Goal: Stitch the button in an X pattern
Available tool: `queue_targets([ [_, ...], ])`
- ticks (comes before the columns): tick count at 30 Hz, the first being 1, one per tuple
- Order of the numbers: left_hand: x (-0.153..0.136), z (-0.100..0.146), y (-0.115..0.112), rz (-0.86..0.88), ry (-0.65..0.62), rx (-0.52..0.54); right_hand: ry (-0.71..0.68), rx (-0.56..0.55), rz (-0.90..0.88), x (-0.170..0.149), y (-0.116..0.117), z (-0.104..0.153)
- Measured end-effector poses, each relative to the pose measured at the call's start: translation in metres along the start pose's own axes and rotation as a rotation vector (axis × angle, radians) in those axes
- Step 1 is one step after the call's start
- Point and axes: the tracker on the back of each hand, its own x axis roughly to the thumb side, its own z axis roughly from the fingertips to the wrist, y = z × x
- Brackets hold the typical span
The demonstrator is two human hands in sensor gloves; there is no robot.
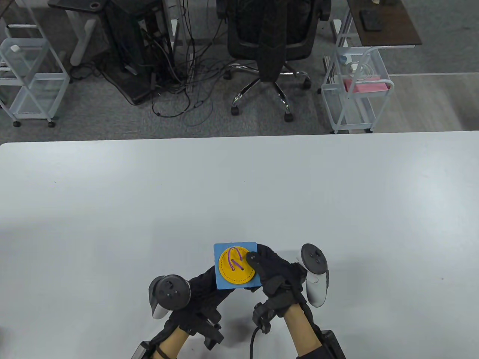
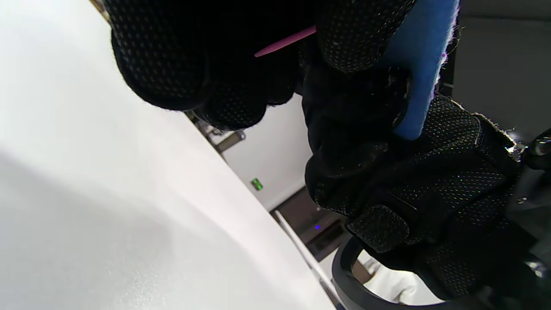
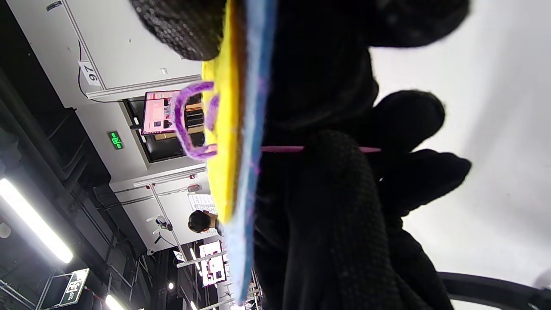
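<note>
Blue felt square (image 1: 236,266) held up off the white table (image 1: 239,194), near its front edge, about midway along. Soft, flat, slightly fuzzy at the edges; edge-on in the right wrist view (image 3: 252,129) as a thin blue layer. Round yellow felt button (image 1: 236,267) lying flat on its top face, ringed with dashed stitching near the rim, holes near the middle. Purple cord (image 1: 235,258) fuzzy, looping up off the button face in an arch and back down into the holes; in the right wrist view the loop (image 3: 185,125) stands clear of the yellow surface (image 3: 224,129).

Left hand (image 1: 204,290) in black dotted-grip glove, under the square's near left corner, fingers hidden beneath the felt from above. From the left wrist view, fingertips (image 2: 353,38) closed around a slim pink needle (image 2: 285,41), smooth and tapering to a point, under the blue felt (image 2: 419,64).

Right hand (image 1: 275,271) gripping the square at its right edge, thumb (image 1: 252,258) pressed on the button rim, other fingers below. In the right wrist view the pink needle (image 3: 280,149) runs straight out from the underside of the felt, crossed by black gloved fingers (image 3: 340,193).

Grey-white trackers on both hand backs: left (image 1: 168,295), right (image 1: 315,273). Table surface smooth, matte, with soft reflections.
</note>
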Motion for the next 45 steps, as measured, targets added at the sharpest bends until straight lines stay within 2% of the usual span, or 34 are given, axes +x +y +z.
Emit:
queue_targets([
  [10,-0.001,0.001,0.002,-0.032,-0.009,0.018,-0.002,0.000,-0.009,0.000,-0.001,0.000],
  [15,-0.002,0.001,0.001,-0.057,-0.003,-0.006,-0.003,0.006,-0.051,0.002,-0.004,0.002],
  [30,0.001,-0.002,0.001,-0.304,0.013,-0.119,0.024,0.015,-0.110,0.000,-0.015,0.002],
  [45,0.004,-0.003,0.005,-0.499,0.029,-0.172,0.053,0.011,-0.142,-0.004,-0.022,0.001],
])
